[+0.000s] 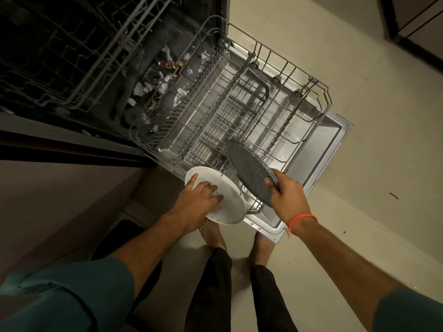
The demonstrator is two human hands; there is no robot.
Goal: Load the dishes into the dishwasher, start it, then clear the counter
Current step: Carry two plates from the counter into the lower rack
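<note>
The dishwasher's lower rack (242,111) is pulled out over the open door (330,137). My left hand (199,195) grips a white plate (227,200) at the rack's near corner, fingers spread over its face. My right hand (285,190) holds a dark speckled plate (249,168) by its near rim, tilted on edge among the rack's near tines. The two plates stand side by side, close together. The rest of the rack holds no dishes.
White scraps and food debris (163,80) lie on the tub floor inside the machine. The upper rack (72,49) sits in the dark at top left. A cabinet front (60,188) runs along the left. My bare feet (215,236) stand on pale floor tiles (371,236).
</note>
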